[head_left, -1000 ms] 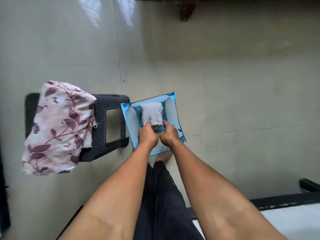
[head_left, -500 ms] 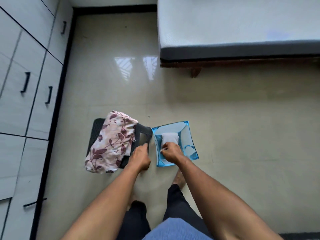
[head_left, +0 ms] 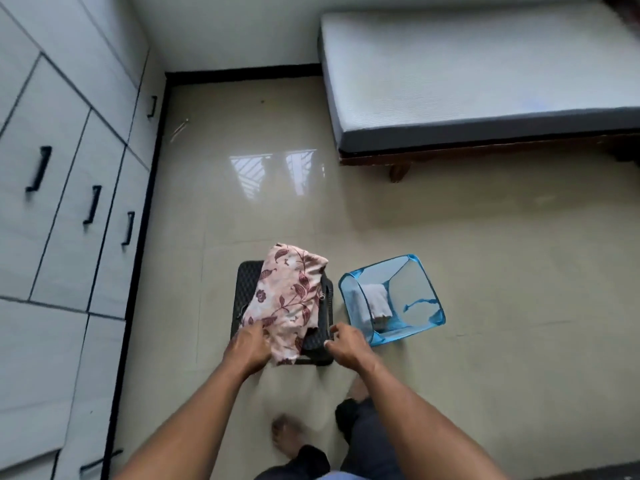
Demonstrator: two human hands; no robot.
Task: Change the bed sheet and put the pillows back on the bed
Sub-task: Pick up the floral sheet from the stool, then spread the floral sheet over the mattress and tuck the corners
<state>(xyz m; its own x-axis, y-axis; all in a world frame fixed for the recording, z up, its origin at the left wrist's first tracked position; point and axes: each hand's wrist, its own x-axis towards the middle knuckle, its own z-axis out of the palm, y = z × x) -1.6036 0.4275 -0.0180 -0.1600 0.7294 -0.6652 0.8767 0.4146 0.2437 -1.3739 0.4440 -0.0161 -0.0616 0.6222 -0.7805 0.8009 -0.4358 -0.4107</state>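
A: How are the arms posed?

B: Both forearms reach forward and down from the bottom of the view, nearly parallel. The left hand (head_left: pixel 247 348) has its back to the camera, and its fingers (head_left: pixel 257 328) bend down onto the near left edge of the floral cloth (head_left: pixel 287 299).

A: Do they grip it?

B: I cannot tell. The fingertips lie on the fabric, but whether they close round it is hidden by the hand and slightly blurred.

A: And the other one?

B: The right hand (head_left: pixel 348 346) hovers at the near right corner of the black stool (head_left: pixel 247 282). Its fingers (head_left: pixel 335 329) are loosely spread, forefinger and thumb apart, holding nothing. Contact with the stool is unclear.

A: Where does the cloth sit?

B: Folded on the stool, just ahead of the left fingers and between the two hands, with one end hanging over the near edge beside the left thumb.

A: What else is close?

B: Just right of the right fingers, a blue mesh basket (head_left: pixel 376 269) stands on the tiled floor (head_left: pixel 502 271) with a folded white cloth (head_left: pixel 377 299) inside. Far ahead and to the right is the bed (head_left: pixel 467 81), its mattress bare. White wardrobe doors (head_left: pixel 69 168) run along the left, well apart from the left fingers. A bare foot (head_left: pixel 287 431) shows below, between the forearms.
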